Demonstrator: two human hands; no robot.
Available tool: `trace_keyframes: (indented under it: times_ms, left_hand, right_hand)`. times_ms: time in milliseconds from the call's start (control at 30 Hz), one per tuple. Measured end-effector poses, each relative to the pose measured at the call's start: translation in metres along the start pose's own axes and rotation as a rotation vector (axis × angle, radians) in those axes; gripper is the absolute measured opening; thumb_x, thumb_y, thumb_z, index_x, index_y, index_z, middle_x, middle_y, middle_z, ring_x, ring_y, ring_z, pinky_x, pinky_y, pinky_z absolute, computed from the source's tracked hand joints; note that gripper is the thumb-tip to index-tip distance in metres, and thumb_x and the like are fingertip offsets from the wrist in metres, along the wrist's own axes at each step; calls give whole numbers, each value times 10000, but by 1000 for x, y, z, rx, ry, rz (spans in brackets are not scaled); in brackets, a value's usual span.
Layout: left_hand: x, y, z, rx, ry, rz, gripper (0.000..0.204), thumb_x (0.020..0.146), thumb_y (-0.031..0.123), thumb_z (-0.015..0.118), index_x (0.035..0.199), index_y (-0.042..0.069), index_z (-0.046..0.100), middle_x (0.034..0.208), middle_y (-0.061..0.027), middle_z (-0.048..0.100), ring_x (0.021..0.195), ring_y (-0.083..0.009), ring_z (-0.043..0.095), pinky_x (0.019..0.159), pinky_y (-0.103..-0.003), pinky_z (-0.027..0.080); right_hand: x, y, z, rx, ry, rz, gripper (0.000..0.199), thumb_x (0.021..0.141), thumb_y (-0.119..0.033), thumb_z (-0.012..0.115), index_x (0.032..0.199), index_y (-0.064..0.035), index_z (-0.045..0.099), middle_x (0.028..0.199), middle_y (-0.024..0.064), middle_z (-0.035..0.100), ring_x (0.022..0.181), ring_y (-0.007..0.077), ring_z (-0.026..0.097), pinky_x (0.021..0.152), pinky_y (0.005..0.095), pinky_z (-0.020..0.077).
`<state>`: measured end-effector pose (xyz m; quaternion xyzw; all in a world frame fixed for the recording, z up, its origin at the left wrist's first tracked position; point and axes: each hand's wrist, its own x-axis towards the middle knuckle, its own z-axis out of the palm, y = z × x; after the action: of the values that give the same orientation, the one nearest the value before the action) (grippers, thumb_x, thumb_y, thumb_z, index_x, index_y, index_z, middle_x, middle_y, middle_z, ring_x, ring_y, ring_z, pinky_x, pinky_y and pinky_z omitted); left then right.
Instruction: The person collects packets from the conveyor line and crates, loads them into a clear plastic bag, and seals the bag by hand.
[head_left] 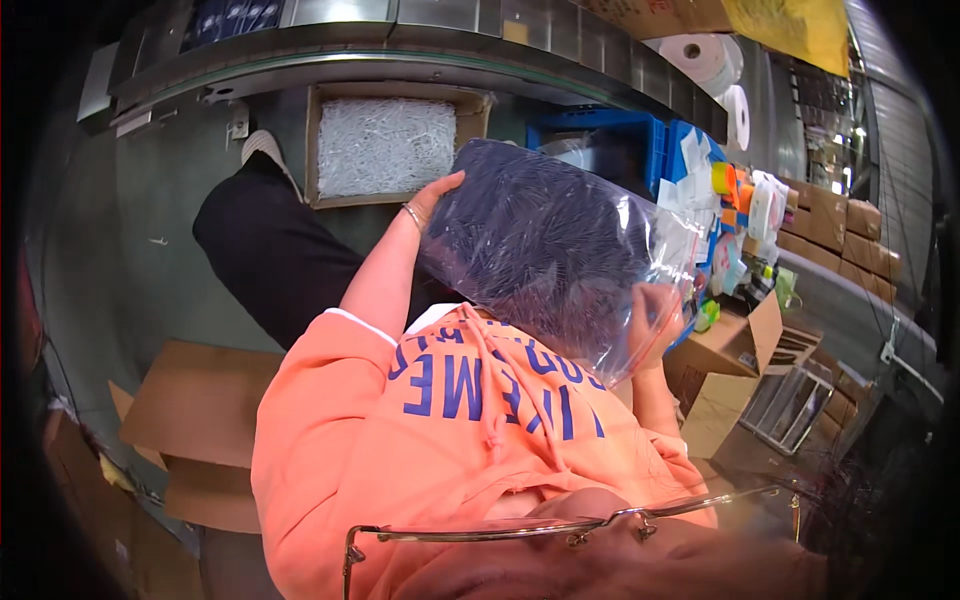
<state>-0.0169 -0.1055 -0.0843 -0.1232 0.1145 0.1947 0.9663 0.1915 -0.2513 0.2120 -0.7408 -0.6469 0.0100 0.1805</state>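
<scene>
Dark-filled clear plastic bag (540, 245) sloped lengthwise toward lower right, gripped by left hand (436, 196) and right hand (655, 322); green floor (140, 265) lay left.

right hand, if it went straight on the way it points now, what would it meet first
The bag, which the right hand already touches; beyond that, perhaps the blue crate, though depth is unclear.

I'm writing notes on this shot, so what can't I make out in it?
Head view: most fingers of the bare left hand, hidden behind the clear plastic bag packed with thin dark pieces.
Head view: the bottom of the open brown cardboard box, covered by thin white pieces.
Head view: part of the rectangular blue plastic crate, blocked by the bag.
</scene>
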Motion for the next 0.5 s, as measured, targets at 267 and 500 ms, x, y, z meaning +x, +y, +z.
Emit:
trace_keyframes:
  times_ms: [267,500]
  left_hand:
    - [3,1,-7,-25,-50,-20,448,817,332,611,1130,13,572,1080,-140,620,952,-254,612,879,-377,474]
    - [8,-2,-7,-3,-24,-2,442,812,344,612,1099,8,590,1029,-139,640,905,-250,628,854,-380,487]
  right_hand:
    - [-3,-5,-5,459,-117,512,158,828,-27,571,977,19,543,923,65,570,863,136,555,767,259,448]
    - [-15,50,-16,270,-85,572,209,896,-206,506,996,-34,570,1070,96,560,1001,203,533,837,302,404]
